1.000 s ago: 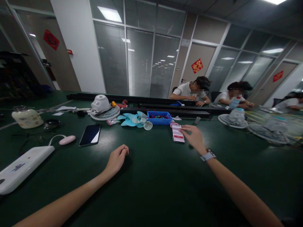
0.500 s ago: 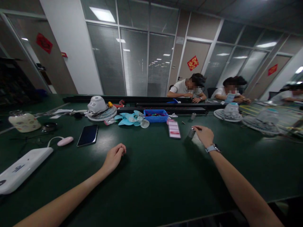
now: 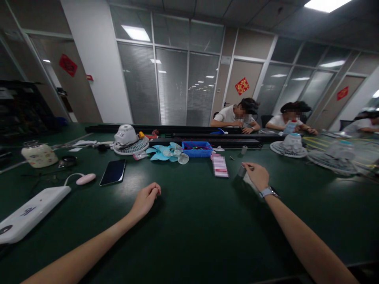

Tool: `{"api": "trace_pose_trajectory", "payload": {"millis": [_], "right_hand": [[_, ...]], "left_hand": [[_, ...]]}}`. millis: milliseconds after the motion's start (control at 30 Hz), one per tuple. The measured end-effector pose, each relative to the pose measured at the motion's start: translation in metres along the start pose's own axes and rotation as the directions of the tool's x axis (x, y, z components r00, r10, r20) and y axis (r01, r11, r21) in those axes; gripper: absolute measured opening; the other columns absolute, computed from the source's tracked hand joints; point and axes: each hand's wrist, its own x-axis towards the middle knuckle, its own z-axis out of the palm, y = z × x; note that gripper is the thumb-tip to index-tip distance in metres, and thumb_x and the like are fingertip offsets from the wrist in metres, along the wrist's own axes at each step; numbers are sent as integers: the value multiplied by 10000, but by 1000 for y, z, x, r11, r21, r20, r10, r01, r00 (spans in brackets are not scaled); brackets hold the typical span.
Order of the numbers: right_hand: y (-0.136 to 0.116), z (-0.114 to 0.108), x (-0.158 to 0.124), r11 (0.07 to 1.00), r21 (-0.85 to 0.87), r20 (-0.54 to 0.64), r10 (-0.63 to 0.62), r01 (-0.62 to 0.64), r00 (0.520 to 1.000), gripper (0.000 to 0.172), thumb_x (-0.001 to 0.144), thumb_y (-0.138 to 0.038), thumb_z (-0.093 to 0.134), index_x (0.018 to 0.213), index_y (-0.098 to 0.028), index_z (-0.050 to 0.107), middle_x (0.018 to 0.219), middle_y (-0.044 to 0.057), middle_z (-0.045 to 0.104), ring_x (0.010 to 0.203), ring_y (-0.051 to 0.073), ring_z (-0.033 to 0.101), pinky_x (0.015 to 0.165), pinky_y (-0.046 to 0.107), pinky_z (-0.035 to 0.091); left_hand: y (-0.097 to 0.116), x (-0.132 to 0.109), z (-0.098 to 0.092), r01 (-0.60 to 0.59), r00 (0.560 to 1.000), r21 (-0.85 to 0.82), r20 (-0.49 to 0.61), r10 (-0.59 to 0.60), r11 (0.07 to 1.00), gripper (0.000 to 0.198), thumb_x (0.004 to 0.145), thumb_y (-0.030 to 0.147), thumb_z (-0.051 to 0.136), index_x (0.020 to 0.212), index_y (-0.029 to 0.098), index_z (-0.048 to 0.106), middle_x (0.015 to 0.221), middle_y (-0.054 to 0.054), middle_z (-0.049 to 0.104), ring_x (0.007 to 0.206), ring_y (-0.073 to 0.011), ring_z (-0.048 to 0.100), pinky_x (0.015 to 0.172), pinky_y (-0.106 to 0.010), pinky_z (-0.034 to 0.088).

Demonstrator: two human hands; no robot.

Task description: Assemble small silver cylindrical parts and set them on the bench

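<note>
My right hand, with a watch on its wrist, pinches the top of a small grey metal cylinder that stands at the table surface. A second similar cylinder stands farther back, and a small thin piece lies near it. Left of the held cylinder lies a pink-and-white phone-shaped object, its face blurred out. My left hand rests on the green table with its fingers curled closed, and nothing shows in it.
Along the back are a fan base, light-blue fan blades and a blue tray of wires. A dark phone, a white device and a jar lie left. More fan parts stand right, near seated people.
The camera view has shifted slightly, so everything appears a little lower and farther right. Both hands keep nearly the same pose, the right one still on the metal cylinder.
</note>
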Motion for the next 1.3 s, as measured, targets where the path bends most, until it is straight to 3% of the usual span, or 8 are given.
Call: {"api": "trace_pose_trajectory", "payload": {"millis": [300, 633, 900, 1300], "right_hand": [[2, 8, -7, 999, 35, 4, -15, 15, 1000, 369, 919, -505, 444, 1042, -264, 695, 880, 40, 740, 764, 208, 676, 581, 269, 405], [9, 22, -10, 995, 95, -29, -37, 39, 999, 360, 861, -513, 517, 1109, -284, 640, 928, 24, 728, 799, 206, 687, 655, 286, 466], [7, 17, -15, 997, 71, 10, -42, 41, 999, 440, 867, -471, 515, 1251, -262, 569, 953, 49, 726, 840, 220, 689, 682, 295, 481], [9, 19, -15, 997, 75, 62, -26, 21, 998, 469, 854, -493, 539, 1257, -255, 570, 982, 78, 718, 858, 244, 679, 709, 319, 484]], "left_hand": [[0, 2, 0, 6, 1000, 33, 27, -7, 999, 264, 814, 368, 363, 722, 218, 559, 680, 14, 591, 672, -197, 589, 647, -281, 423], [-23, 13, 6, -60, 998, 49, 20, 59, 997, 320, 845, 424, 343, 718, 226, 559, 670, 25, 597, 668, -195, 598, 651, -281, 430], [-4, 4, 0, -68, 998, 60, 1, 68, 996, 284, 817, 386, 364, 707, 222, 568, 673, 22, 604, 662, -188, 598, 648, -274, 438], [6, 0, 1, -39, 997, 54, -68, 42, 998, 239, 769, 341, 396, 669, 215, 571, 627, 19, 591, 620, -183, 592, 618, -266, 432]]}}
